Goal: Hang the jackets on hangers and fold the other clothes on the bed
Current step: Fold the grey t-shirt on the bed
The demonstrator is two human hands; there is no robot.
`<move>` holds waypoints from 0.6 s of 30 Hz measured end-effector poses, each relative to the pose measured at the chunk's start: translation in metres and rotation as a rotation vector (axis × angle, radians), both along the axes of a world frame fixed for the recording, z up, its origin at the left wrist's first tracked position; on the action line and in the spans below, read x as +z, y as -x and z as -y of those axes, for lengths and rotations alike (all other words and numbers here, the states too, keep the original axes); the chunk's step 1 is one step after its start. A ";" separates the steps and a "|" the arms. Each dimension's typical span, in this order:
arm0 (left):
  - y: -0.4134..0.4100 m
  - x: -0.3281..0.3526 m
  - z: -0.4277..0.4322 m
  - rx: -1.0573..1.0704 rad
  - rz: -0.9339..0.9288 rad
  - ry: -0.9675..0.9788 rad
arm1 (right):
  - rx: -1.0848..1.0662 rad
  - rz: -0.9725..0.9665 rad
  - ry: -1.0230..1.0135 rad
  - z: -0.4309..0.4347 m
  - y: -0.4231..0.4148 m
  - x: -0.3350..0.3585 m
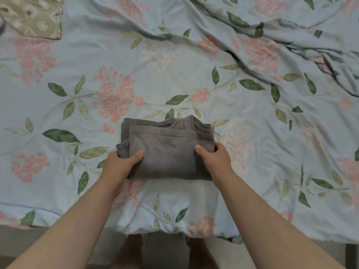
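the left hand (pixel 120 162) grips the near left corner of the grey garment (pixel 167 148), thumb (pixel 138 154) laid on top and the fingers curled under the edge, out of sight. the right hand (pixel 214 159) grips the near right corner the same way, thumb on top, fingers wrapped round the side. the garment lies folded into a thick rectangle between the two hands, on the floral bedspread (pixel 194 78) near the bed's front edge. well beyond the left fingers, a beige patterned cloth (pixel 33 16) sits at the far corner.

Flat bedspread (pixel 174 74) open ahead; rumpled folds (pixel 272 45) right; beige cloth (pixel 33 16) far-left.
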State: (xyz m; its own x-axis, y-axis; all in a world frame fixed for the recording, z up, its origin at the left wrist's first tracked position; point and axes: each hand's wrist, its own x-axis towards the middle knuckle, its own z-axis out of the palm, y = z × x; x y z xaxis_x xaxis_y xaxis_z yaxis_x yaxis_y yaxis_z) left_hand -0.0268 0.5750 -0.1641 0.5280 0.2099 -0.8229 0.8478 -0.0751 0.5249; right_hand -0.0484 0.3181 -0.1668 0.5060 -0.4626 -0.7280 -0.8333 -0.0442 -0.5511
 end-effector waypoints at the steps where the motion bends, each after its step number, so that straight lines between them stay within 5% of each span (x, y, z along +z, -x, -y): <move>1: -0.002 -0.001 -0.001 0.004 -0.018 0.066 | -0.043 -0.021 -0.068 0.001 -0.002 0.000; 4: -0.011 0.000 -0.004 0.037 -0.110 0.199 | -0.066 -0.080 -0.248 0.005 -0.009 0.005; 9: -0.016 0.028 -0.011 0.073 -0.079 0.225 | 0.024 -0.025 -0.194 -0.001 -0.016 0.043; 18: 0.009 0.162 -0.065 0.221 0.049 0.403 | 0.217 0.082 -0.360 -0.037 -0.030 0.194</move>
State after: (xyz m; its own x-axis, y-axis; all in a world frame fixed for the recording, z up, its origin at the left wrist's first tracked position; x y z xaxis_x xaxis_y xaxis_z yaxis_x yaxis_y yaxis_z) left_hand -0.0354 0.6397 -0.0021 0.5470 -0.0096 -0.8371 0.7941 0.3225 0.5152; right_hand -0.0186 0.3546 0.0277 0.6264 -0.0625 -0.7770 -0.7788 -0.0060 -0.6273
